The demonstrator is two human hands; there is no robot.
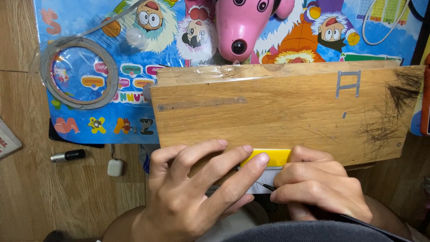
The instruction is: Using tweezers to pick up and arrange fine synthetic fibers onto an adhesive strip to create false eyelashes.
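One view only, from a head-worn camera; it looks almost straight down from above the person's lap, facing away from the body toward 12 o'clock; range is close, so the left hand (192, 188) and right hand (316, 188) fill the lower centre at 6 o'clock; the wooden board (286, 112) spans the middle from centre to 3 o'clock; the cartoon mat (89, 45) runs along the top edge from 10 to 2 o'clock; the wooden floor (22, 179) shows at 8 to 9 o'clock; no second view shares the scene.
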